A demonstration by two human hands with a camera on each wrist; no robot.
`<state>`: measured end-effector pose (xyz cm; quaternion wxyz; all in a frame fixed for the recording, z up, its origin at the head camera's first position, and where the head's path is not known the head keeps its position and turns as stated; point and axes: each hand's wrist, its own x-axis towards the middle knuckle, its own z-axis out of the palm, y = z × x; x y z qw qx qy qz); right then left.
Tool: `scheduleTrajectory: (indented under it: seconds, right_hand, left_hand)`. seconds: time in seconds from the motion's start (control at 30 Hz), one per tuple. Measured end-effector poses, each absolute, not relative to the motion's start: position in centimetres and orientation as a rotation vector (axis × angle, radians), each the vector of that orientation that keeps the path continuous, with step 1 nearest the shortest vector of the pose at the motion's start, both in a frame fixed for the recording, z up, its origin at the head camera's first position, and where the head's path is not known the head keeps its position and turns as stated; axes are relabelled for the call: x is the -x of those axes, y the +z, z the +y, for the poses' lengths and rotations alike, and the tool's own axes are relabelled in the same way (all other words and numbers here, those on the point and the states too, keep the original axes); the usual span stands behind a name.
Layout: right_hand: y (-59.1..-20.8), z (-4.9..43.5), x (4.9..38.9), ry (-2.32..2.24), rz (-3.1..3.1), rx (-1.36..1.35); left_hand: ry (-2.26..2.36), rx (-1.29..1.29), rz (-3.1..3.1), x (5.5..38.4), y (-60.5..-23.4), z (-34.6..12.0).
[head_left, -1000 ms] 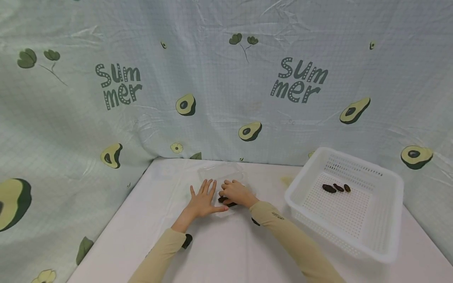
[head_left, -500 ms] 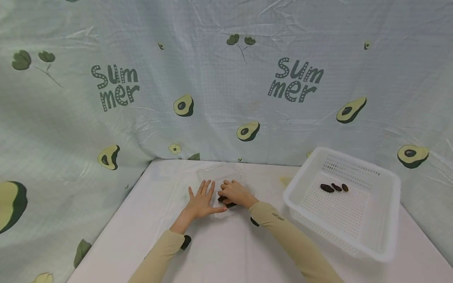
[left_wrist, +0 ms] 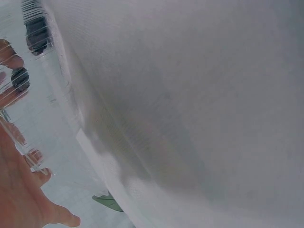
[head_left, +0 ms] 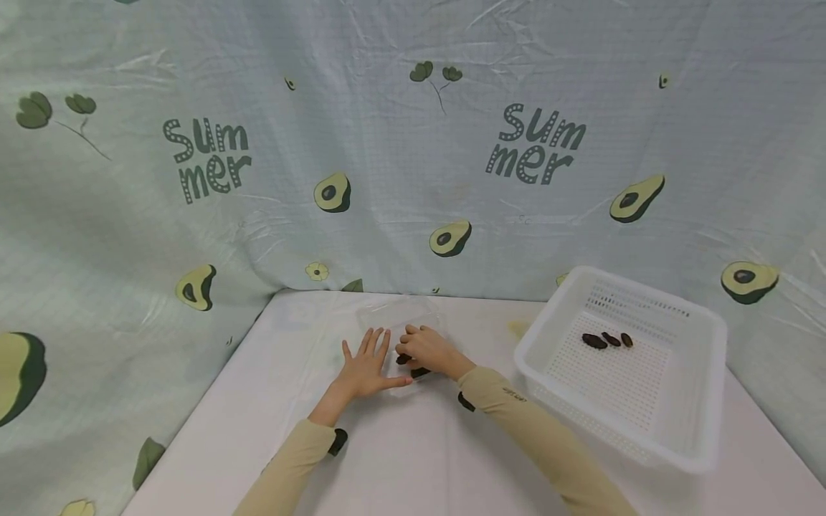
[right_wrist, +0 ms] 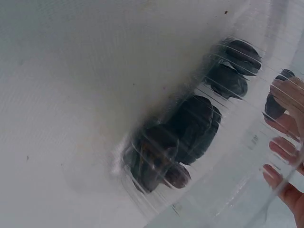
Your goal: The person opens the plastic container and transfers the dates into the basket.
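Observation:
A clear plastic box (right_wrist: 237, 190) with ridged walls stands on the table in front of me, its clear lid (head_left: 393, 312) folded back. Several dark brown oval pieces (right_wrist: 197, 123) lie inside; their exact kind is blurred through the plastic. My right hand (head_left: 431, 351) reaches in over the box and pinches one dark oval piece (left_wrist: 20, 78) between thumb and fingers. My left hand (head_left: 363, 373) rests at the box's left side, fingers straight and spread. Three similar dark brown pieces (head_left: 595, 341) lie in a white perforated basket (head_left: 700, 444) on the right.
White cloth covers the table (head_left: 387, 459). A patterned curtain (head_left: 374, 107) with avocados and lettering hangs behind it and along the left side. The basket's raised walls stand to the right of my right forearm.
The right hand has shifted slightly, and the pinched dark piece now shows a little higher, apart from the piece below it. My left hand stays in place. The head view has drifted slightly.

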<state>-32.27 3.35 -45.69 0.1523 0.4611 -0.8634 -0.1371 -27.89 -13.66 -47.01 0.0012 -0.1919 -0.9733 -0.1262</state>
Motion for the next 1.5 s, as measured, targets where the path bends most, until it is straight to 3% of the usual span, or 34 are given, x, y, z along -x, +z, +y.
scheduleTrajectory:
  seconds: [0.8, 1.5]
  right_hand:
    - [-41.1, 8.0, 29.5, -0.402, -2.399, -1.366]
    - [-36.6, 19.0, 27.4, -0.169, -2.304, -1.248]
  left_hand:
    - [-0.369, 0.561, -3.057, 28.5, -47.0, -12.7]
    - [-0.401, 0.550, -3.068, 28.3, -47.0, -12.5]
